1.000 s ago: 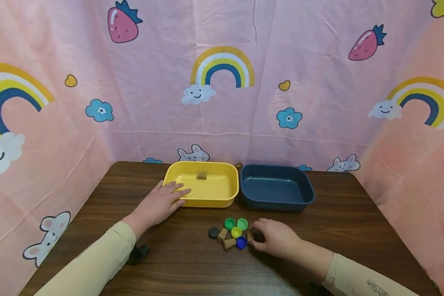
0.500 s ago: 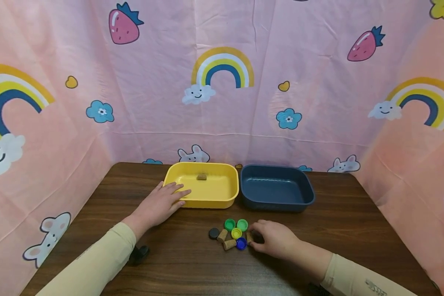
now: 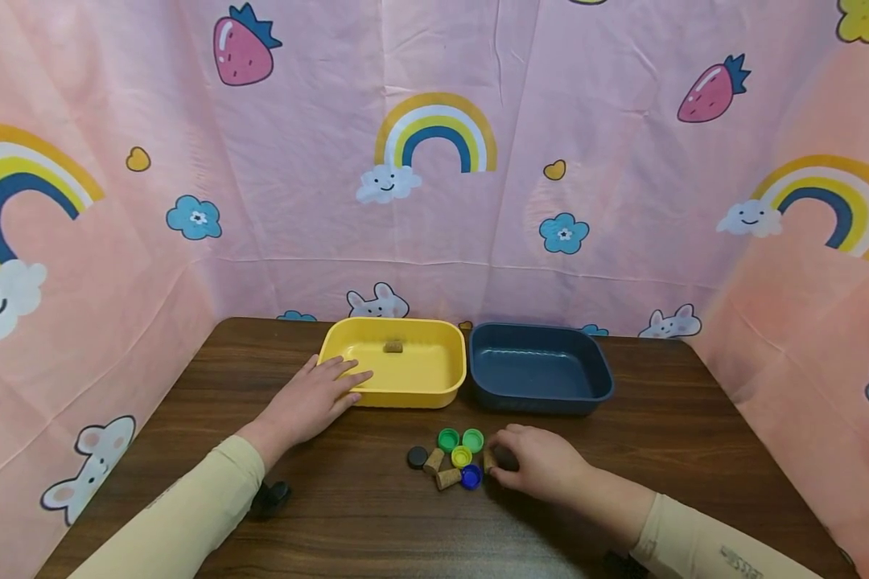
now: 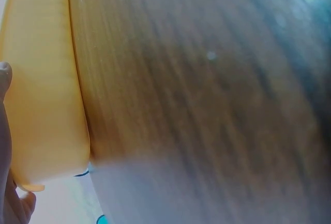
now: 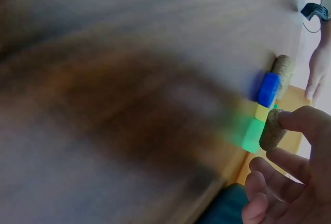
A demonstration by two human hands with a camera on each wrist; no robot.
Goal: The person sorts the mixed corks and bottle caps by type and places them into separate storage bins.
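Observation:
My left hand (image 3: pixel 315 398) rests on the near-left rim of the yellow bin (image 3: pixel 413 396), fingers spread and fairly straight over the edge. Inside that bin lies one cork stopper (image 3: pixel 393 346). At the right side of a small cluster, my right hand (image 3: pixel 546 465) pinches another cork (image 5: pixel 272 131) between thumb and forefinger, one at each end; its other fingers are loosely bent. Beside this cork are a blue bottle cap (image 3: pixel 471 476), a yellow cap (image 3: pixel 461 457) and a light green cap (image 3: pixel 473 439). Farther left sit a darker green cap (image 3: pixel 448 439), a black cap (image 3: pixel 417 457) and two corks (image 3: pixel 447 479).
A dark blue bin (image 3: pixel 543 402) stands right of the yellow one, near the back of the brown wooden table (image 3: pixel 376 531). Pink patterned cloth (image 3: pixel 449 241) hangs behind and along both sides. A black wrist device (image 3: pixel 270 498) shows under the left forearm.

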